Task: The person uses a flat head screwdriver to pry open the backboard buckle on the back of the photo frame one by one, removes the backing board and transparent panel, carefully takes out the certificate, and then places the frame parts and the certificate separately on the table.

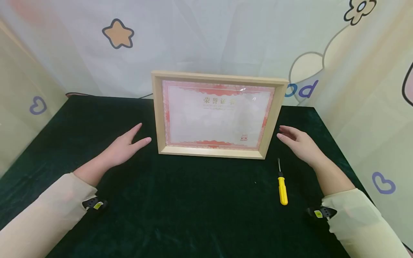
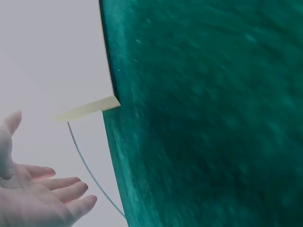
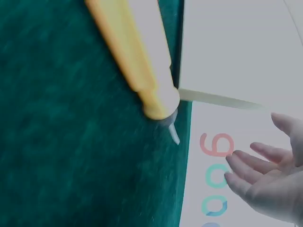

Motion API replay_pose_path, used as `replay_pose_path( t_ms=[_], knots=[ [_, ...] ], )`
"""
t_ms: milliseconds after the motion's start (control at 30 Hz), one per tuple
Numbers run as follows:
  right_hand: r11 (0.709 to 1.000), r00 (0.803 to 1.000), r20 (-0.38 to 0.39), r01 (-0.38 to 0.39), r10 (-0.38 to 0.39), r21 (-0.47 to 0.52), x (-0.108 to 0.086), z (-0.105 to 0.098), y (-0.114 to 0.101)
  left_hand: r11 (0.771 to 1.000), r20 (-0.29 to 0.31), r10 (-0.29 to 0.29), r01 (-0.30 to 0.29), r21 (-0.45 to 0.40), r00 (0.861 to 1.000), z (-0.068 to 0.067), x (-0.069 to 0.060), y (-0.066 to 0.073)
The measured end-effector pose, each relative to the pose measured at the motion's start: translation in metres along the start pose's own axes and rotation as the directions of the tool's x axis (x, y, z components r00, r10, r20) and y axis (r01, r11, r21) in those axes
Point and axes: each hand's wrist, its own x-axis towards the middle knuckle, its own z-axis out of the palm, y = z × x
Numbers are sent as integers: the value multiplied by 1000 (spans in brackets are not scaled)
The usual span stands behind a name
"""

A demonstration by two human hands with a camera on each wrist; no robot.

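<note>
A light wooden picture frame (image 1: 211,152) stands upright toward the back of the table, with a pink-bordered certificate (image 1: 209,122) inside it. My left hand (image 1: 120,148) is just left of the frame, apart from it, thumb and fingers spread and holding nothing. On the other side, my right hand (image 1: 300,145) hovers beside the frame's right edge, fingers loosely bent, also holding nothing. Below that hand lies a screwdriver (image 1: 282,190) with a yellow handle, its tip pointing toward the back. In the right wrist view the screwdriver (image 3: 137,52) looms large and the hand (image 3: 270,177) is relaxed.
Dark green velvet cloth (image 1: 193,208) covers the table. Behind and at both sides hang pale curtains (image 1: 200,36) printed with stars, hearts and letters. A thin dark cord (image 1: 146,96) shows at the table's back edge, left of the frame.
</note>
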Motion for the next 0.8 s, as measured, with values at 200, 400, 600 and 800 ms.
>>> replay_pose_path(
  t_ms=[200, 400, 600, 800],
  knots=[
    [968, 998, -64, 29, -14, 248, 3, -1, -11, 972, -39, 17, -26, -232, 999, 0, 4, 14],
    [945, 998, -57, 53, -37, 322, 2, -4, -29, 908, 30, 22, -8, -418, 999, -4, 10, 36],
    [954, 996, 91, -14, -14, 299, 2, -6, -40, 882, 179, -32, 112, -458, 983, -9, 16, 49],
    [958, 987, 157, -62, 18, 279, 5, -5, -47, 877, 225, -67, 164, -452, 972, -9, 23, 53]
  ],
)
